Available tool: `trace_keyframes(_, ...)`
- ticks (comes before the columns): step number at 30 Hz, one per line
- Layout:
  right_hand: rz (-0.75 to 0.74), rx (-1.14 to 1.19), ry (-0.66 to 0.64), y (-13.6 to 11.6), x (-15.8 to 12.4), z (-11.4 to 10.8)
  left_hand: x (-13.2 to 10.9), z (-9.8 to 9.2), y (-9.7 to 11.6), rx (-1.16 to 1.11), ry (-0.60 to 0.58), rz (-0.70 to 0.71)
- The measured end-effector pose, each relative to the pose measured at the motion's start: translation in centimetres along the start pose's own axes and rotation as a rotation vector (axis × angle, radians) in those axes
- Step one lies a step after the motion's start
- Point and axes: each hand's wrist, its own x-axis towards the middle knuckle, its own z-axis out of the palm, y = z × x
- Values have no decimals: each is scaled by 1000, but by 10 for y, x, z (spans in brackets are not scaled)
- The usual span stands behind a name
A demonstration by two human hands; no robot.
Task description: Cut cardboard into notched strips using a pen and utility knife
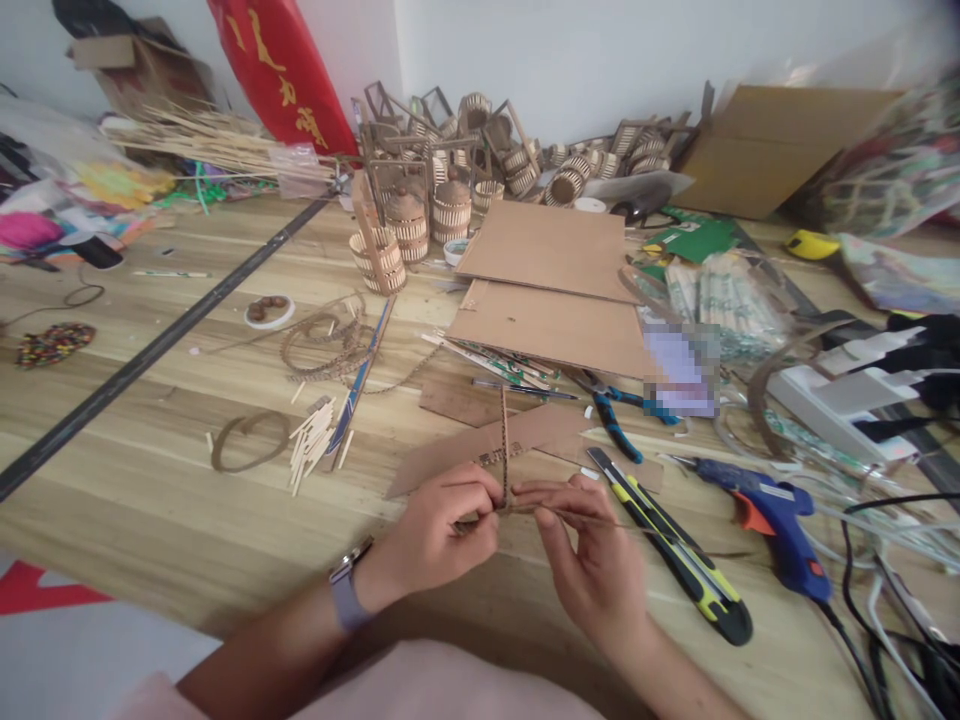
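Observation:
Thin brown cardboard strips [505, 435] meet between my hands, just above the wooden table. One piece points away from me, its corrugated edge showing, and a thin tail trails right past the cutter. My left hand [442, 525] is closed, thumb and fingers pinching the strips at the joint. At their right side, my right hand [596, 550] pinches the tail between thumb and fingers. Behind the fingertips lie flat cardboard pieces [457, 452]. A yellow-black utility knife [675, 550] rests right of my right hand, with a blue hot glue gun [765, 510] beyond it. The joint is partly hidden by my fingers.
Cut sticks [309, 445] and curled cardboard strips [251, 440] lie to the left. Cardboard sheets [555, 250] and blue-handled pliers [619, 425] are ahead. Small stick baskets [379, 258] crowd the back. A white power strip [832, 400] and cables occupy the right side.

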Motion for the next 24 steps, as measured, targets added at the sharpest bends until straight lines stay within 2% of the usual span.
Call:
trace_keyframes(5,-119,-21,20,-2,0,1,-1,4,-3,23,25,-66)
trace_keyframes(10,-239,-80,2,-5,1,1,-4,7,-2,86,3,-226)
trace_keyframes(13,-284,-122,-3,-5,2,2,-4,8,-2,87,-1,-264)
trace_keyframes(20,-265,-101,-31,-4,-2,5,-6,10,-5,74,29,-305)
trace_keyframes(24,-165,-24,-31,-1,-5,7,-6,9,-4,89,40,-303)
